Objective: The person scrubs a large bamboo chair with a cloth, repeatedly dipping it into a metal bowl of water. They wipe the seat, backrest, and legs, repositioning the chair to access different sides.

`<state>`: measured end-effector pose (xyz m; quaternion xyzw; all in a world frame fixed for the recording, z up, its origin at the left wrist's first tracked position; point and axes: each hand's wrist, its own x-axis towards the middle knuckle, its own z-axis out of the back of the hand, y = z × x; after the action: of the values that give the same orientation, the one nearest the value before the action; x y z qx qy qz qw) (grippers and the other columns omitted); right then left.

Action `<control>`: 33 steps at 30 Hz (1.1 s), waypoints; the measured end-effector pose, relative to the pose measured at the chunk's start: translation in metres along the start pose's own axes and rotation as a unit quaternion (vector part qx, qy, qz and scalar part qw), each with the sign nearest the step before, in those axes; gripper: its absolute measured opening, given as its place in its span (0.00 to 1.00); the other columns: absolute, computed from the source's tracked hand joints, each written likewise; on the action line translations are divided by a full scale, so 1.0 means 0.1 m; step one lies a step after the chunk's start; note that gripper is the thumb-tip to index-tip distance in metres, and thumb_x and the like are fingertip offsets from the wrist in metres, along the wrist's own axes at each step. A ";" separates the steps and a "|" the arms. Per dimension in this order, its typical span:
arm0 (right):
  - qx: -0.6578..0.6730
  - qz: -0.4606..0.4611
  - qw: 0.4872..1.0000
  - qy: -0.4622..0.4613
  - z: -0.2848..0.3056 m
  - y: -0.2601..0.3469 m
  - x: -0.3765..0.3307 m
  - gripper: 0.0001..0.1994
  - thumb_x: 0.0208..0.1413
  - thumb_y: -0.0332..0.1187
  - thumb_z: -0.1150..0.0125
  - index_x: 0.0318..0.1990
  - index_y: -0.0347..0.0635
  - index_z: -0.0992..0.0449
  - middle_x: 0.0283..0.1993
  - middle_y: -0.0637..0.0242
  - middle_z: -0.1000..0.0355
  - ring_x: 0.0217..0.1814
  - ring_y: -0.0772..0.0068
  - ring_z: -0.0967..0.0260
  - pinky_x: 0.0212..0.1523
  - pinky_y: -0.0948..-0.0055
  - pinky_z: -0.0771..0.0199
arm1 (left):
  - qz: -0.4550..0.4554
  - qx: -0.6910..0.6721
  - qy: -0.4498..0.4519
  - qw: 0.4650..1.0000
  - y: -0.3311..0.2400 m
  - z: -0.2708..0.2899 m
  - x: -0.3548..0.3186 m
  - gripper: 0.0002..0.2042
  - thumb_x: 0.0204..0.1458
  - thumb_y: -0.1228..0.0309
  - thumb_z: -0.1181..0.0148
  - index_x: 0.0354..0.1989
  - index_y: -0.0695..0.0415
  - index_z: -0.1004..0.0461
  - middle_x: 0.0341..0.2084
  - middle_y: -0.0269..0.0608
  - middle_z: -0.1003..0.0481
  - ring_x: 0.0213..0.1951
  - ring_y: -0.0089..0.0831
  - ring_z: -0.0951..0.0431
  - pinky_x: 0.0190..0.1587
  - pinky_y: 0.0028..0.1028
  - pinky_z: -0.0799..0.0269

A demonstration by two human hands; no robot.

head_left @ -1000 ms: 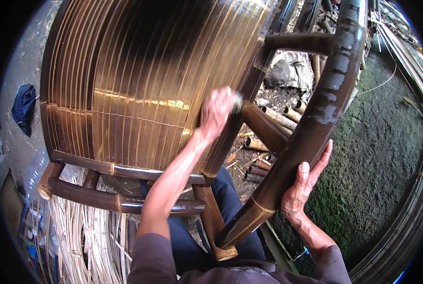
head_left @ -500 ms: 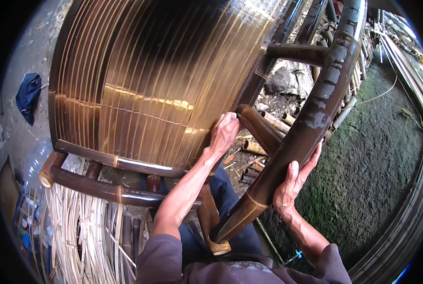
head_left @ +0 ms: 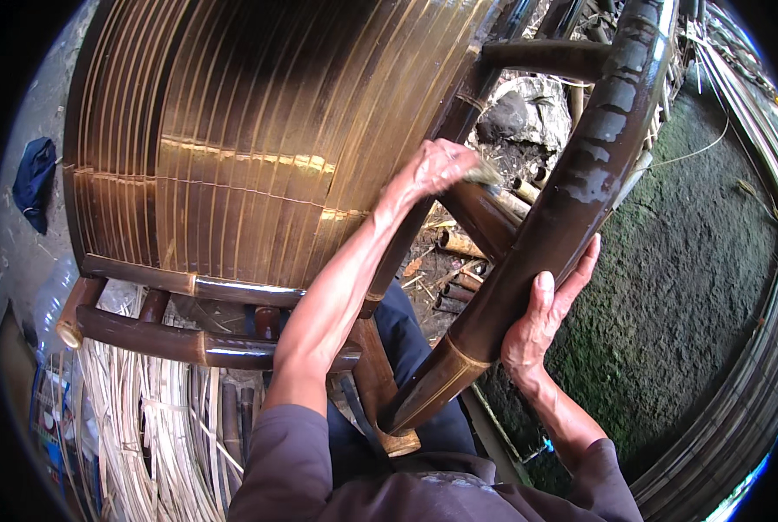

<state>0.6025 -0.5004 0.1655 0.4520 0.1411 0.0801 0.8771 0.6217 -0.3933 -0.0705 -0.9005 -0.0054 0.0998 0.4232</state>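
A dark brown, glossy bamboo chair (head_left: 258, 200) with a slatted panel fills the middle of the view. My left hand (head_left: 441, 167) is closed around a small brush (head_left: 485, 171), blurred by motion. The brush's bristles are at the upper end of a short slanted bamboo strut (head_left: 476, 213), beside the panel's right edge. My right hand (head_left: 535, 335) lies against the outer side of the thick curved bamboo armrest (head_left: 546, 244). Its thumb and fingers are stretched out and apart. Whitish-grey wet-looking patches mark the upper armrest.
Pale bamboo strips (head_left: 154, 418) lie bundled at lower left. A mossy dark rock (head_left: 694, 287) stands on the right, with long bamboo poles (head_left: 754, 383) past it. Cut bamboo pieces (head_left: 459, 244) lie on the ground beneath the armrest. A dark blue cloth (head_left: 34, 183) is at far left.
My left hand has moved up and right from the panel's edge to the strut, and the brush now shows. The chair has shifted slightly left and up in view. My right hand stays on the armrest.
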 end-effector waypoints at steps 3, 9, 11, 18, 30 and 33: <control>-0.018 -0.004 1.000 -0.003 0.05 0.01 0.01 0.41 0.61 0.45 0.46 0.74 0.46 0.63 0.76 0.59 0.59 0.75 0.61 0.56 0.72 0.63 0.58 | 0.000 0.177 0.004 0.984 -0.44 -0.47 -0.14 0.13 0.57 0.64 0.44 0.35 0.62 0.20 0.21 0.36 0.24 0.27 0.22 0.26 0.32 0.26 0.28; -0.075 0.010 0.997 0.020 0.04 0.06 0.01 0.40 0.65 0.47 0.53 0.73 0.39 0.67 0.76 0.52 0.61 0.77 0.57 0.62 0.73 0.60 0.63 | -0.003 0.247 -0.116 0.962 -0.37 -0.15 -0.09 0.12 0.62 0.67 0.49 0.37 0.62 0.23 0.21 0.36 0.24 0.26 0.20 0.28 0.29 0.26 0.31; -0.107 0.016 0.994 0.021 0.08 0.01 0.03 0.39 0.65 0.48 0.55 0.73 0.38 0.66 0.76 0.50 0.62 0.77 0.55 0.64 0.73 0.60 0.66 | -0.089 0.198 -0.193 0.957 -0.43 -0.62 -0.51 0.18 0.63 0.59 0.53 0.48 0.61 0.26 0.39 0.44 0.22 0.43 0.32 0.24 0.49 0.31 0.30; -0.100 0.008 0.995 -0.022 0.09 0.02 -0.02 0.38 0.63 0.49 0.52 0.74 0.46 0.61 0.75 0.57 0.57 0.74 0.62 0.56 0.72 0.64 0.58 | -0.103 0.006 -0.430 0.897 -0.31 -1.38 -0.82 0.17 0.65 0.65 0.54 0.58 0.60 0.40 0.56 0.49 0.39 0.60 0.41 0.39 0.64 0.39 0.47; -0.028 -0.015 0.999 0.019 0.03 0.09 -0.04 0.39 0.64 0.48 0.53 0.74 0.44 0.65 0.73 0.53 0.56 0.72 0.59 0.53 0.71 0.61 0.55 | 0.275 -0.275 -0.517 0.763 0.23 -1.18 -0.41 0.16 0.65 0.60 0.64 0.46 0.64 0.43 0.45 0.55 0.38 0.50 0.35 0.35 0.55 0.33 0.39; -0.038 -0.019 0.999 0.002 0.08 0.09 -0.02 0.38 0.63 0.48 0.51 0.74 0.46 0.62 0.73 0.57 0.55 0.71 0.62 0.51 0.70 0.63 0.52 | 0.288 -0.376 -0.474 0.743 -0.13 -1.02 -0.47 0.18 0.66 0.59 0.66 0.51 0.64 0.46 0.49 0.57 0.39 0.50 0.34 0.35 0.57 0.31 0.41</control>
<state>0.6031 -0.5015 0.1774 0.4156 0.1484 0.0693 0.8947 0.5953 -0.4668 0.0110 -0.7821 0.0171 0.6205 -0.0553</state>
